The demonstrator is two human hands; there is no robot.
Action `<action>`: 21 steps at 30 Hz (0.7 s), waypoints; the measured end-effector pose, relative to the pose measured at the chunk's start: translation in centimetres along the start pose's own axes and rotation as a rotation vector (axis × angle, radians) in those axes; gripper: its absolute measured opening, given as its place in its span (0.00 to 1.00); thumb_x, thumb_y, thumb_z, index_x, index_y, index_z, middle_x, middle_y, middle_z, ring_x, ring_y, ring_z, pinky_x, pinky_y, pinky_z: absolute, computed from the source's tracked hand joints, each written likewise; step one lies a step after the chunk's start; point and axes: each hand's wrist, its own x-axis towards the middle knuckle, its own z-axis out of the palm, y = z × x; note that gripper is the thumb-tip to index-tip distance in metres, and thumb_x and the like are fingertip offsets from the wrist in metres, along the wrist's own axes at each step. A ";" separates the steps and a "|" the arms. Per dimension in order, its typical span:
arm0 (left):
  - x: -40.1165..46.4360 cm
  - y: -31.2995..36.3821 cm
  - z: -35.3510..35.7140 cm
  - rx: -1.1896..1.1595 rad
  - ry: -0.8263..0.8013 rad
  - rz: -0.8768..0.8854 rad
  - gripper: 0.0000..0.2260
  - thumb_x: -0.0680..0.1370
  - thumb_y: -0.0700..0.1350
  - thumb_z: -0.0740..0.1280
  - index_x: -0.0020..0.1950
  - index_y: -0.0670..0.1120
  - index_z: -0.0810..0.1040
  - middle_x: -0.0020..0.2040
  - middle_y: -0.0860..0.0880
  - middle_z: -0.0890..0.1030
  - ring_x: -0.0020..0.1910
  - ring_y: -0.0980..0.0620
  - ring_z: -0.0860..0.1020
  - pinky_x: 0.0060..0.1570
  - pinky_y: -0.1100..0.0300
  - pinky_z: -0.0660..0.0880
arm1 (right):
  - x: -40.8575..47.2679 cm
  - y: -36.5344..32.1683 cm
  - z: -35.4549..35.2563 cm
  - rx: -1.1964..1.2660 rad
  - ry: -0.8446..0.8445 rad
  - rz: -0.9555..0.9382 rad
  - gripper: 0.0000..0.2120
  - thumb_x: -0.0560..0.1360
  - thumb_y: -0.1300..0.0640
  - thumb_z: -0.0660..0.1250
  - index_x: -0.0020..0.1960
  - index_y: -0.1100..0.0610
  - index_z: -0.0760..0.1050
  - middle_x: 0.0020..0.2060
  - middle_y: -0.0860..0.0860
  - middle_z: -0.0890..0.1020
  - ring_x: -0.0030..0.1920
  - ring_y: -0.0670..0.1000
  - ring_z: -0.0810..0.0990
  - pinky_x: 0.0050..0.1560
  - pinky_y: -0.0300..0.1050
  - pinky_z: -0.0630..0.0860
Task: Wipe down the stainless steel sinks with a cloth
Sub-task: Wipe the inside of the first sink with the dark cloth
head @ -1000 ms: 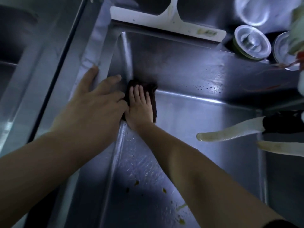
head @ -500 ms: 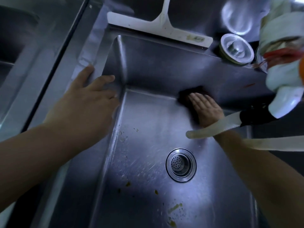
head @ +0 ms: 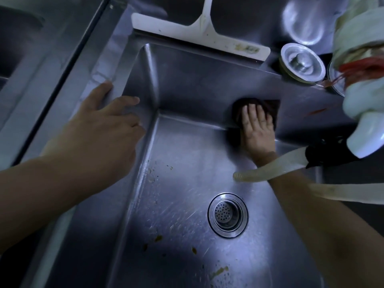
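The right hand (head: 257, 129) had slid a long way along the back of the shiny steel sink (head: 187, 84). One second before, it was pressing the dark brown cloth (head: 270, 107) into the far left corner, right beside the left hand (head: 104, 125). Half a second later it was already over on the right side, and at this moment it had stayed there and moved only a little. Its fingers were straight and flat on the cloth, pushing it against the place where the back wall met the sink floor. The left hand had not moved from the sink's left rim; it lay open there, fingers spread, holding nothing. A pale bendy hose (head: 270, 169) crossed over the right wrist. The round metal drain strainer (head: 228, 215) in the sink floor could now be seen, because the arm was no longer over it. A white squeegee (head: 199, 32) lay on the back ledge, and a loose round metal drain plug (head: 301, 63) sat near it. The back edge looked mostly wiped in one long pass. But little brown and yellow bits of food (head: 159, 238) were dotted on the sink floor near the person, so that part probably needed wiping next.
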 end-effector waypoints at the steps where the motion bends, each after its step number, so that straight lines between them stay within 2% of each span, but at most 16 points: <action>1: -0.1 0.0 0.0 0.002 0.002 -0.003 0.15 0.68 0.47 0.57 0.42 0.45 0.82 0.44 0.48 0.83 0.66 0.44 0.70 0.70 0.41 0.52 | 0.8 -1.0 0.5 0.050 -0.071 0.032 0.29 0.71 0.57 0.59 0.71 0.62 0.61 0.64 0.60 0.76 0.62 0.62 0.75 0.54 0.60 0.75; 2: -0.1 0.0 0.0 0.006 0.010 -0.002 0.15 0.68 0.47 0.57 0.43 0.45 0.82 0.44 0.48 0.83 0.65 0.44 0.70 0.70 0.41 0.52 | 1.3 -2.2 0.9 0.074 -0.058 0.041 0.28 0.70 0.58 0.63 0.69 0.62 0.64 0.63 0.61 0.77 0.60 0.63 0.77 0.53 0.61 0.76; 5: -0.1 0.1 0.0 0.011 0.017 0.006 0.15 0.68 0.47 0.58 0.43 0.44 0.82 0.44 0.48 0.83 0.65 0.44 0.70 0.69 0.40 0.54 | 4.4 -6.1 -0.1 0.177 -0.140 0.091 0.33 0.62 0.61 0.77 0.65 0.66 0.72 0.60 0.63 0.78 0.57 0.66 0.78 0.49 0.65 0.76; 7: -0.1 0.0 0.1 0.014 0.016 0.010 0.15 0.68 0.47 0.58 0.44 0.44 0.83 0.45 0.48 0.83 0.65 0.44 0.70 0.69 0.40 0.54 | 6.3 -8.1 -0.3 0.220 -0.074 0.096 0.34 0.60 0.60 0.79 0.64 0.66 0.73 0.60 0.63 0.78 0.57 0.67 0.78 0.47 0.66 0.76; 10: -0.1 -0.1 0.2 0.017 0.020 0.002 0.16 0.68 0.47 0.58 0.44 0.45 0.83 0.46 0.48 0.83 0.65 0.44 0.70 0.70 0.41 0.54 | 8.9 -11.9 -0.6 0.296 -0.069 0.099 0.37 0.60 0.59 0.79 0.66 0.64 0.71 0.62 0.60 0.77 0.60 0.64 0.77 0.46 0.65 0.76; 13: -0.1 -0.1 0.3 0.000 0.038 -0.012 0.16 0.69 0.47 0.56 0.43 0.46 0.83 0.45 0.49 0.83 0.65 0.45 0.70 0.70 0.42 0.53 | 11.0 -14.7 -0.4 0.312 0.001 0.025 0.39 0.63 0.57 0.76 0.70 0.59 0.64 0.66 0.54 0.74 0.67 0.57 0.66 0.52 0.60 0.75; 15: -0.1 0.0 0.2 0.006 0.046 -0.007 0.16 0.69 0.46 0.56 0.43 0.47 0.84 0.45 0.49 0.84 0.65 0.45 0.70 0.70 0.42 0.54 | 11.9 -15.8 0.0 0.296 0.060 -0.064 0.40 0.65 0.57 0.73 0.72 0.57 0.59 0.69 0.52 0.71 0.70 0.53 0.60 0.59 0.54 0.67; 17: -0.3 0.1 0.1 0.022 0.047 -0.006 0.16 0.69 0.46 0.57 0.43 0.47 0.84 0.44 0.49 0.84 0.65 0.45 0.71 0.70 0.42 0.54 | 12.1 -15.8 -0.2 0.288 0.046 -0.139 0.37 0.67 0.58 0.70 0.73 0.57 0.59 0.70 0.51 0.71 0.70 0.51 0.61 0.58 0.48 0.62; 19: -0.3 0.2 -0.2 0.027 0.047 -0.011 0.13 0.69 0.45 0.60 0.42 0.47 0.83 0.44 0.49 0.83 0.65 0.45 0.71 0.70 0.42 0.55 | 11.5 -13.9 -0.2 0.252 0.014 -0.217 0.28 0.73 0.59 0.61 0.73 0.55 0.63 0.70 0.49 0.71 0.70 0.48 0.65 0.57 0.43 0.63; 21: -0.3 0.3 -0.4 0.012 0.046 -0.013 0.09 0.68 0.44 0.63 0.41 0.46 0.83 0.43 0.49 0.83 0.64 0.45 0.72 0.70 0.41 0.56 | 10.3 -11.7 -0.2 0.183 -0.078 -0.263 0.26 0.77 0.62 0.54 0.74 0.54 0.62 0.71 0.47 0.69 0.70 0.46 0.67 0.57 0.40 0.63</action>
